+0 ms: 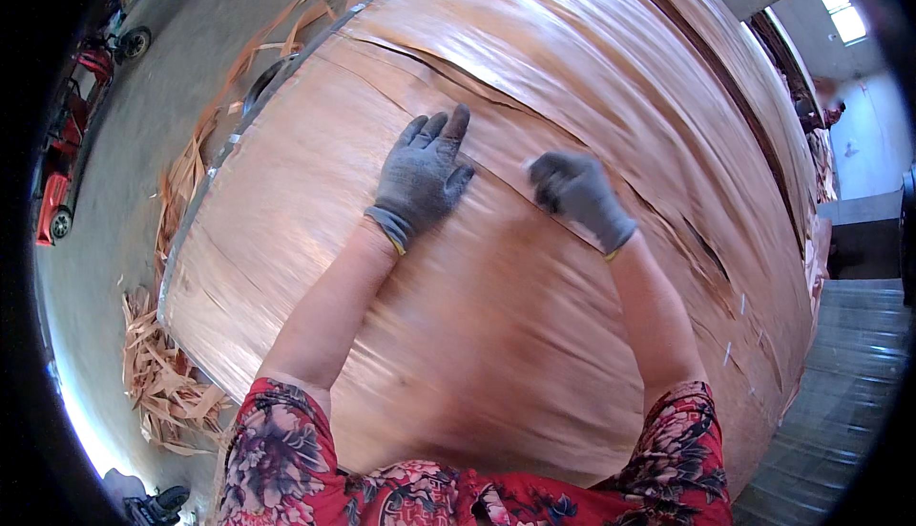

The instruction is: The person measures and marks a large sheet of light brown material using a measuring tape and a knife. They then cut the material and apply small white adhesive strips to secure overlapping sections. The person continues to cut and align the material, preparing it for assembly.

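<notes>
A broad reddish-tan wood veneer sheet (277, 240) lies in front of me, wavy and shiny in places. My left hand (417, 178), in a grey knit glove, is laid flat on it with fingers stretched out toward the far side. To its right, my right hand (579, 197), gloved alike, is closed with curled fingers above a seam in the veneer. The fingers are partly blurred, and anything in them is hidden. A dark split (706, 247) and overlapping edges run through the sheet on the right.
A metal-coloured edge strip (212, 171) borders the veneer at the left. Torn veneer strips (172, 383) lie heaped on the floor beside it. A red wheeled vehicle (59, 178) stands at the far left. Ribbed translucent sheeting (835, 373) is at the right, and a person (819, 115) is farther back.
</notes>
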The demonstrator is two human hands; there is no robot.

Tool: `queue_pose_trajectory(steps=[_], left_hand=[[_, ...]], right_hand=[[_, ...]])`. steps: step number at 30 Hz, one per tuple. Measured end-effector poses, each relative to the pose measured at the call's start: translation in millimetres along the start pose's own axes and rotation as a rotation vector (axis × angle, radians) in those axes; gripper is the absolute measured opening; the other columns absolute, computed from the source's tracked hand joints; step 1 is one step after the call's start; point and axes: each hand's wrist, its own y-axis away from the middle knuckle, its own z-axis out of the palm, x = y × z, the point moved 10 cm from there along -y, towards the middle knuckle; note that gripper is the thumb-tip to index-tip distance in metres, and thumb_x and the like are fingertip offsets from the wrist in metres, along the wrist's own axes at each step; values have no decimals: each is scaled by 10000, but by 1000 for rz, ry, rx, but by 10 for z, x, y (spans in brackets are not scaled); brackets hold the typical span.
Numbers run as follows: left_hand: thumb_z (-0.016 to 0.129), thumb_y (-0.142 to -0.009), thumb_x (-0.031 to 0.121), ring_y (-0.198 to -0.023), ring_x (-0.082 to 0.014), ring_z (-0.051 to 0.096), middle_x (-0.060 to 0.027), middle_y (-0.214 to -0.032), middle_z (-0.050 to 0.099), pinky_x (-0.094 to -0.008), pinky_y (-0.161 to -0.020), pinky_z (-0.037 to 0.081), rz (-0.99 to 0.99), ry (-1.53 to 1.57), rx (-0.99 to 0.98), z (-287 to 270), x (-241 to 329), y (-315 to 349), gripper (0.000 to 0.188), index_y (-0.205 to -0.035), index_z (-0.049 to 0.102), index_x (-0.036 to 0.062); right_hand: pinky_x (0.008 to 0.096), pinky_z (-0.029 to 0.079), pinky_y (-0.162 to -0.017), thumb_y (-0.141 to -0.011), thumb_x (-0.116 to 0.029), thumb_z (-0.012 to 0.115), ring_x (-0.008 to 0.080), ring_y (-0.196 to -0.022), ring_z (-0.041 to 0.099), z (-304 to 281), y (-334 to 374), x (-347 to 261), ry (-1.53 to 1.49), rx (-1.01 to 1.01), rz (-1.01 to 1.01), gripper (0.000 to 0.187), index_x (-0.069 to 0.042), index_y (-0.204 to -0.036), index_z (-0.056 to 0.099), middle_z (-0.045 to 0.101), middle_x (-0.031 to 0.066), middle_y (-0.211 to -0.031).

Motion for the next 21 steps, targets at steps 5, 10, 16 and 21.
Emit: queue_pose_trajectory(steps=[5, 10, 16, 21], left_hand=[[594, -798, 211, -1324, -302, 284, -141, -1308, 476, -417, -1073, 241, 37, -63, 84, -116, 61, 13, 717, -1377, 248, -33], [581, -805, 216, -1330, -302, 267, -123, -1339, 448, -410, -1080, 229, 74, -146, -20, 34, 67, 1, 751, -1396, 190, -31], [566, -814, 220, -1263, -295, 371, -108, -1301, 492, -392, -1077, 238, 19, -61, -82, 81, 5, -22, 773, -1400, 137, -46], [560, -816, 221, -1239, -280, 402, -110, -1250, 535, -390, -1075, 239, -9, -6, -68, 67, -6, -32, 770, -1399, 136, -50]], right_hand=[[231, 382, -463, -893, -249, 581, 67, -506, 465, -528, -161, -19, 156, 402, -48, 261, -41, -736, 597, 539, -16, -608], [237, 390, -458, -879, -269, 598, 81, -495, 479, 380, -141, 48, 46, -141, 74, 284, -39, -713, 585, 546, 0, -597], [239, 388, -429, -853, -270, 633, 87, -458, 482, 572, -164, -280, 202, -349, 156, 273, -38, -715, 597, 528, 12, -559], [275, 436, -445, -817, -245, 654, 125, -483, 544, 465, -179, -367, 145, -346, 200, 246, -7, -758, 632, 565, 49, -573]])
